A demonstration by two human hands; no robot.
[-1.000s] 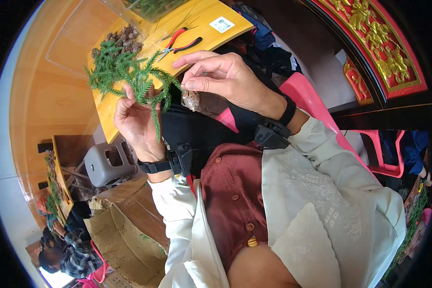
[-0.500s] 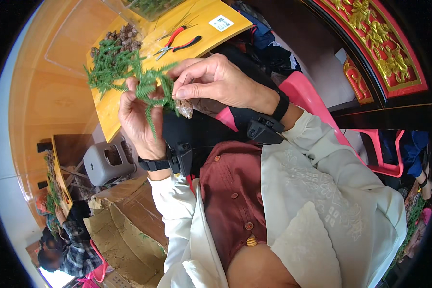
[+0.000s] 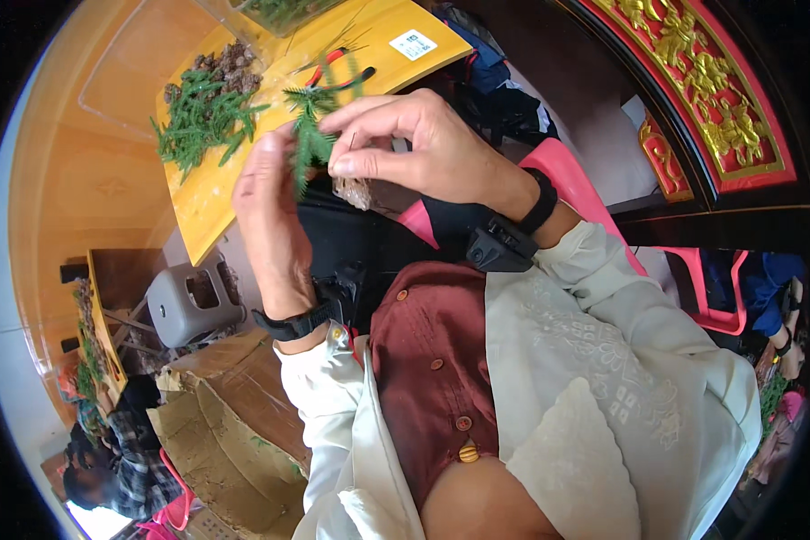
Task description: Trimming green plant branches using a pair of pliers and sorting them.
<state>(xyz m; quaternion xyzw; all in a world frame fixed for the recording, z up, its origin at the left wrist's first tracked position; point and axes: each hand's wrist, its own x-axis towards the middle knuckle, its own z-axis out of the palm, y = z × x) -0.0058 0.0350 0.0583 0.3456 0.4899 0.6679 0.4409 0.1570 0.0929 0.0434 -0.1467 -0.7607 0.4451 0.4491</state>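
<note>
Between my two hands, over the near edge of the yellow table, is a green artificial fir sprig. My left hand is closed on its left side, with some fingertips hidden behind the needles. My right hand pinches the top of a small brown pine cone between thumb and forefinger, and the cone hangs below them. A thin dark stem or wire shows beside the pinch. The right fingers also reach close to the sprig; whether they touch it, I cannot tell.
On the yellow table lie a heap of green sprigs, several pine cones, red-and-black pliers and thin wires. A cardboard box and a grey stool stand at the left. A pink chair is at the right.
The sprig has been turned so that it stands more upright and narrower, partly across the pliers. My left hand has shifted and its fingers have straightened; my right still pinches at the cone.
</note>
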